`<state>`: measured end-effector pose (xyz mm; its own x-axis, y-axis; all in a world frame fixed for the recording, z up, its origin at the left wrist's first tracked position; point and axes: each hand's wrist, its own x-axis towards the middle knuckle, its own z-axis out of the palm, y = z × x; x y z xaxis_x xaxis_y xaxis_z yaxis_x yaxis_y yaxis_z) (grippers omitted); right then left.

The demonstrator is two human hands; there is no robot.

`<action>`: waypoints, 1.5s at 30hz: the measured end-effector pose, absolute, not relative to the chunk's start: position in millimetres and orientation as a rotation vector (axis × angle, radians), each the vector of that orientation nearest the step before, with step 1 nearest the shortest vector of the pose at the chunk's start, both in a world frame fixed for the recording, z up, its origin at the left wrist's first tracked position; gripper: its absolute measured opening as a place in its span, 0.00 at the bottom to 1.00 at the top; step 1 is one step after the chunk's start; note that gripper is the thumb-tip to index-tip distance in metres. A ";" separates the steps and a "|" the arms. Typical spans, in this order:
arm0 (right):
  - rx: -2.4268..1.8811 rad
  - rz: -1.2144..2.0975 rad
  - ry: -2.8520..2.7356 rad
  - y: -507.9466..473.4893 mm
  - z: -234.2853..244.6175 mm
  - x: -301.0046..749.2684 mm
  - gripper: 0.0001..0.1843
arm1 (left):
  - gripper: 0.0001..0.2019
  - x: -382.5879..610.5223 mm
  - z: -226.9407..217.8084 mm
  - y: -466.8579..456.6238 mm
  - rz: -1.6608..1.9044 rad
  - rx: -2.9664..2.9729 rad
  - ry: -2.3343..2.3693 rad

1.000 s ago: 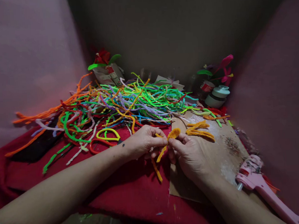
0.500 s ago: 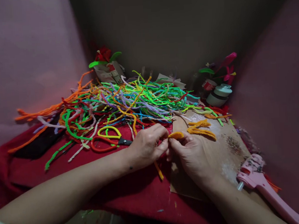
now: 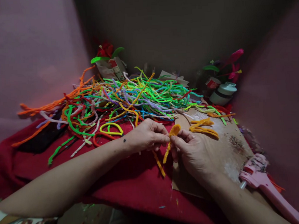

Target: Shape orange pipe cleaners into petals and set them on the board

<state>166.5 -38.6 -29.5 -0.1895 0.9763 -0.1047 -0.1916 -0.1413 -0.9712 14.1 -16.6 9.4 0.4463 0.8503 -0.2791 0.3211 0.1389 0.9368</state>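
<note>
While left hand pinches orange pipe cleaner from one side, right hand grips it from other, at left edge of cardboard. Looped end up, tail hanging down. Second orange strip shows below left hand; probably held too, but dim view leaves that unsure. Folded orange pieces lie on cardboard. Scissors left of cardboard, partly behind left forearm. Glue gun at cardboard's right edge.

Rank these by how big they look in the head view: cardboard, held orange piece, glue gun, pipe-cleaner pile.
1. Pipe-cleaner pile
2. Cardboard, partly covered
3. Glue gun, partly out of frame
4. Held orange piece, partly hidden
</note>
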 end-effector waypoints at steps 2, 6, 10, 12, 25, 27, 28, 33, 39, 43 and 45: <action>-1.046 1.537 -1.121 -37.9 -30.8 166.9 0.09 | 0.08 15.2 6.7 -16.7 0.509 1.471 1.107; -1.056 1.518 -1.157 -36.8 -30.7 168.1 0.07 | 0.04 20.2 -2.4 -19.3 0.696 1.773 1.126; -1.146 1.409 -1.278 -38.7 -26.8 168.3 0.04 | 0.03 24.1 -11.0 -25.1 0.856 2.161 1.226; -1.183 1.356 -1.317 -39.9 -25.1 167.6 0.04 | 0.03 25.3 -13.0 -27.1 0.880 2.199 1.253; -1.257 1.249 -1.404 -41.4 -27.3 168.7 0.03 | 0.03 28.9 -22.3 -27.9 0.821 2.271 1.335; -1.260 1.286 -1.404 -43.3 -28.9 168.4 0.03 | 0.03 28.3 -23.1 -26.7 0.822 2.275 1.350; -1.253 1.315 -1.397 -44.2 -29.6 167.9 0.03 | 0.02 27.8 -21.9 -25.6 0.819 2.245 1.365; -1.256 1.387 -1.319 -43.6 -29.0 165.5 0.04 | 0.05 24.5 -6.6 -21.3 0.667 1.754 1.271; -1.263 1.448 -1.276 -40.7 -28.2 166.5 0.05 | 0.05 23.0 -4.2 -20.3 0.696 1.684 1.172; -1.248 1.488 -1.267 -42.9 -31.6 165.4 0.06 | 0.05 22.8 -9.0 -18.7 0.660 1.720 1.172; -1.217 1.492 -1.252 -43.3 -32.3 164.6 0.05 | 0.04 22.5 -9.0 -18.8 0.649 1.741 1.193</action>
<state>164.6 -43.3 -32.3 -0.1964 0.9666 -0.1649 -0.0057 -0.1693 -0.9856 22.5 -18.8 -9.0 0.3968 0.9156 -0.0646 0.4432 -0.1295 0.8870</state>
